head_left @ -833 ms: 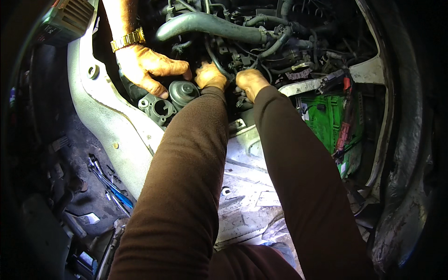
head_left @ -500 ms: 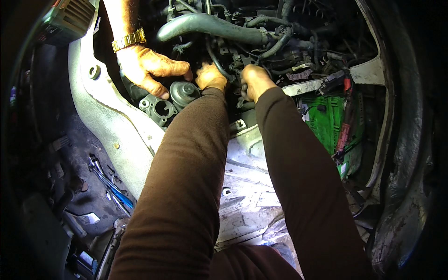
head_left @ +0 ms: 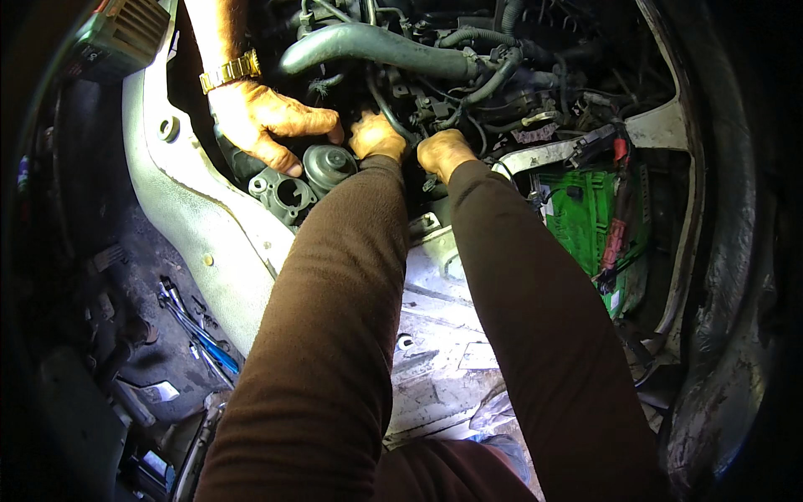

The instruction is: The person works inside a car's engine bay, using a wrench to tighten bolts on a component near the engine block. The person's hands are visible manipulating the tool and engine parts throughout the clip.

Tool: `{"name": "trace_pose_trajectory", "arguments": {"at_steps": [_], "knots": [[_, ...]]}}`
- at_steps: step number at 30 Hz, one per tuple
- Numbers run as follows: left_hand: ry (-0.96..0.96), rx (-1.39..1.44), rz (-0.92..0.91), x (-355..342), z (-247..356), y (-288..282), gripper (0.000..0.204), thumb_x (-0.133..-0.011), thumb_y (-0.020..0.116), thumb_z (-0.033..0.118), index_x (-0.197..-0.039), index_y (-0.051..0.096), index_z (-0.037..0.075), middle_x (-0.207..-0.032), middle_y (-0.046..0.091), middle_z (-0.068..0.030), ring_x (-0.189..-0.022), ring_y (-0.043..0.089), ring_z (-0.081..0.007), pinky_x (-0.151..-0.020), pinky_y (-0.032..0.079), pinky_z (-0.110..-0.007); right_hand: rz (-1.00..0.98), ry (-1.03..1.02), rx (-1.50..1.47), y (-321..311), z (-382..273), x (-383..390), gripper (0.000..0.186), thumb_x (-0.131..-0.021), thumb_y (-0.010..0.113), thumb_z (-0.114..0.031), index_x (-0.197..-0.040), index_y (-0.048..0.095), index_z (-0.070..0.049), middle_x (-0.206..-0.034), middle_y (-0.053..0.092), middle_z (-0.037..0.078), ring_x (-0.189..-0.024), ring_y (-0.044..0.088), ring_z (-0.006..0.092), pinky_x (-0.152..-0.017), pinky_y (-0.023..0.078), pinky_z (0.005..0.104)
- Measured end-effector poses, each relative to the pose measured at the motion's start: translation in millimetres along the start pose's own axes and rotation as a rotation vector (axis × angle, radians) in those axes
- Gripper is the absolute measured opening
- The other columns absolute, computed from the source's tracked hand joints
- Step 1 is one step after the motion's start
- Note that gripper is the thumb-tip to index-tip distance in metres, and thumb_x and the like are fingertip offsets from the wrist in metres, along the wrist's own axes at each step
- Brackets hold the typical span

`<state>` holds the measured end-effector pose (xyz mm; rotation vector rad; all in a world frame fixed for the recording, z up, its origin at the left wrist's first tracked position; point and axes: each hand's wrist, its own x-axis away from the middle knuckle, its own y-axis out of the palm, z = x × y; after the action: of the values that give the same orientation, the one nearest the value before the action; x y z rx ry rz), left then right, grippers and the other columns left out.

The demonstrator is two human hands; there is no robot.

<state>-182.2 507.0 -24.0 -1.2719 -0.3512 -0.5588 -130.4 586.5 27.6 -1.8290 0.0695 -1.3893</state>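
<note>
Deep among the engine parts, my left hand [head_left: 375,134] has curled fingers beside a thin bent hose [head_left: 386,113]; what they hold is hidden. My right hand [head_left: 443,152] is closed just to its right, among fittings and wires, its grip not visible. Left of my left hand are a round dark housing [head_left: 329,167] and a cast flanged part with an opening [head_left: 280,197]. A co-worker's hand [head_left: 268,125] with a gold-coloured watch rests by these parts, fingers spread. A thick pale hose [head_left: 381,52] crosses above my hands.
A green battery [head_left: 573,226] with a red cable sits at right, framed by white metalwork [head_left: 657,127]. A pale body panel [head_left: 192,234] runs down the left, with a slatted box [head_left: 117,33] above. Wrenches and blue-handled tools [head_left: 201,335] lie on the floor at lower left.
My right hand rose slightly and shifted right by half a second ago, and is now lower and further left. My left hand and the co-worker's hand are nearly still.
</note>
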Motion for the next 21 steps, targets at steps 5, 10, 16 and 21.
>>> {"name": "trace_pose_trajectory", "arguments": {"at_steps": [5,10,16,21], "knots": [[0.004,0.018,-0.021,4,8,-3,0.054,-0.083,0.067,0.031,-0.135,0.051,0.03,-0.136,0.049,-0.0108,-0.124,0.05,-0.0366,-0.096,0.049,-0.045,-0.114,-0.366,0.786,-3,6,-11,0.031,-0.092,0.046,-0.011,-0.114,0.066,-0.003,-0.104,0.071,0.014,-0.089,0.069,0.0257,-0.082,0.052,0.0382],[-0.008,0.04,0.024,3,3,2,0.053,-0.083,0.067,0.03,-0.134,0.052,0.03,-0.136,0.05,-0.0105,-0.124,0.05,-0.0358,-0.097,0.049,-0.045,-0.072,0.351,-1.49,-27,4,18,0.014,-0.092,0.044,-0.017,-0.078,0.043,-0.012,-0.061,0.037,0.0,-0.05,0.027,0.0126,-0.055,0.03,0.0341],[0.013,0.04,0.033,2,3,1,0.046,-0.083,0.068,0.035,-0.127,0.06,0.023,-0.133,0.052,-0.0081,-0.122,0.052,-0.0331,-0.096,0.049,-0.043,0.162,0.121,-0.979,-13,1,20,0.047,-0.092,0.043,-0.015,-0.135,0.045,0.004,-0.134,0.052,0.027,-0.122,0.054,0.0381,-0.103,0.039,0.0444],[0.007,0.012,0.014,1,6,1,0.045,-0.085,0.065,0.033,-0.129,0.058,0.027,-0.134,0.051,-0.0082,-0.123,0.051,-0.0333,-0.096,0.049,-0.043,-0.048,-0.047,0.001,-3,4,-3,0.04,-0.095,0.041,-0.016,-0.125,0.056,0.005,-0.129,0.058,0.024,-0.117,0.06,0.0312,-0.098,0.047,0.0388]]}}
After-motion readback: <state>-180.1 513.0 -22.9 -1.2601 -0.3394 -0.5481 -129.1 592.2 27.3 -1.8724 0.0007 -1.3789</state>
